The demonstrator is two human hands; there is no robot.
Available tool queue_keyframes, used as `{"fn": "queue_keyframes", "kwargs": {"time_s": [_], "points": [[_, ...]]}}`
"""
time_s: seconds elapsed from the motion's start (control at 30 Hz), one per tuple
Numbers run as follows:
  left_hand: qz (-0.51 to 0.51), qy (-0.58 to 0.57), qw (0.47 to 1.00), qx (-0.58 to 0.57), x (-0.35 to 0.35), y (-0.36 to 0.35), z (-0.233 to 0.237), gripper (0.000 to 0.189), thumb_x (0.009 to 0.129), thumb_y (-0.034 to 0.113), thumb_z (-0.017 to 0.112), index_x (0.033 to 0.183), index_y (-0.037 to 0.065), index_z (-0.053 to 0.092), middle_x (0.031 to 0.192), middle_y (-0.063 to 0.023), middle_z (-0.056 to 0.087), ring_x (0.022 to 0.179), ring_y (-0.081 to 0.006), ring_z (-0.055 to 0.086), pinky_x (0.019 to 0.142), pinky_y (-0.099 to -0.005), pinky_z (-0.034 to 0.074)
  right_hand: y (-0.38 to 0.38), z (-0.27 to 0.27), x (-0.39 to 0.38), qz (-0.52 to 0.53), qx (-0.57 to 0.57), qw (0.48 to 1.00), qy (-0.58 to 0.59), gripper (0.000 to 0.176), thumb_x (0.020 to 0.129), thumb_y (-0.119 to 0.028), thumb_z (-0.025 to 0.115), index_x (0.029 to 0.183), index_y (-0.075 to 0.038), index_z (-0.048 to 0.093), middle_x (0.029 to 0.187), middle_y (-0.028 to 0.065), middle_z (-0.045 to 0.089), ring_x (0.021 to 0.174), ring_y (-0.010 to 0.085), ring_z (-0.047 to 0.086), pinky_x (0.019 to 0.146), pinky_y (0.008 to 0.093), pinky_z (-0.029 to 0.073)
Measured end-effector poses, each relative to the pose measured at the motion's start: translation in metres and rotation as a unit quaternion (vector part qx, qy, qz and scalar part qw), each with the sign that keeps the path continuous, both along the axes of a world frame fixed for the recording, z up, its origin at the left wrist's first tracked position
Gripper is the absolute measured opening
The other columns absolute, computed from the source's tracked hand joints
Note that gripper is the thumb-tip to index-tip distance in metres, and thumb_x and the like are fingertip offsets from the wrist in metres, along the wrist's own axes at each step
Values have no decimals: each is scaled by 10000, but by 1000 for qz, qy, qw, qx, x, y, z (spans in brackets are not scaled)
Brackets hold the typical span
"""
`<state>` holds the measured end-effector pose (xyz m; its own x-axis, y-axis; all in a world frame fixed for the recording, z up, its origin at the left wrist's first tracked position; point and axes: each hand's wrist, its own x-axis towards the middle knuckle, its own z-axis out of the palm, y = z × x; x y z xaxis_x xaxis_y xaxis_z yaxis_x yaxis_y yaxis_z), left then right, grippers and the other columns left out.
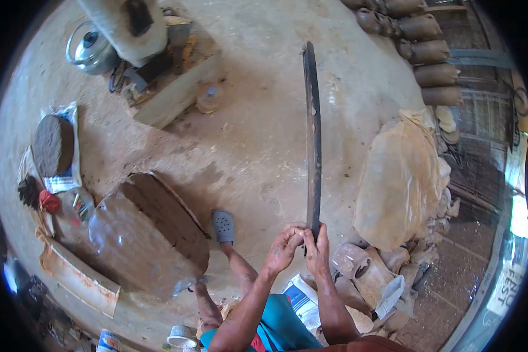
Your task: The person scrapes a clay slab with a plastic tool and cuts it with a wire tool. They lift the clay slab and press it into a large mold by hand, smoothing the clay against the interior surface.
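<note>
A long, narrow dark stick (314, 129), pale along one edge, stretches away from me over the floor. My right hand (318, 251) is closed around its near end, thumb along the shaft. Beside it, my left hand (284, 249) is closed too, its fingers curled against the same end and touching my right hand. The fingers partly hide the stick's near tip. To the left of my hands lies a large brown block (164, 220), probably clay, partly wrapped in clear plastic (123, 240).
A pale covered heap (396, 182) lies at right, with clay-coloured pots (431, 50) lined up behind it. At upper left are a lidded metal pot (91, 50) and a board (179, 94). A dark round lump (54, 145) and a curved trough-like piece (79, 276) lie at left.
</note>
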<state>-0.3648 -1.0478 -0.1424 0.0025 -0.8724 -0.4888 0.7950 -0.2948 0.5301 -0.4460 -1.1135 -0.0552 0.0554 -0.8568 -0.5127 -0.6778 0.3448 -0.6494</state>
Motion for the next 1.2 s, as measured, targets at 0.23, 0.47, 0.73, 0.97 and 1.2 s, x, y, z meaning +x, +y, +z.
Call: {"fn": "queue_keyframes", "kwargs": {"time_s": [0.23,0.47,0.73,0.97,1.2], "points": [[-71,-230,968,-74,31,-32,24,269,1052,275,696,1138,29,630,1299,-156,666,1143,-265,673,953,-430,559,-14,-4,-16,13,-42,997,-66,568,1135,-533,432,1172,4,612,866,75,631,798,152,581,672,348,469],[-48,-353,934,26,54,-89,48,857,876,346,886,1491,36,375,902,-154,699,785,-244,714,759,-392,592,31,-2,-14,64,-36,994,-82,842,1052,-763,367,1212,47,534,714,64,611,632,183,624,556,365,461],[-70,-537,840,34,102,-166,32,625,863,567,803,923,-49,717,652,-152,681,614,-274,707,615,-421,553,63,43,-47,99,5,995,4,650,1057,-558,606,1291,46,545,738,111,611,647,250,645,609,406,501],[-80,-536,838,69,101,-196,15,611,973,572,665,891,-28,751,743,-271,714,764,-452,741,720,-525,575,84,68,-65,145,2,987,69,577,1032,-410,683,1313,74,543,874,227,671,768,412,684,710,471,542],[-112,-473,863,134,86,-194,-6,685,1080,606,468,962,12,789,853,-300,726,863,-502,722,814,-568,559,103,82,-66,124,8,985,116,479,1021,-342,702,1242,55,551,848,233,683,754,422,696,689,483,542]]}}
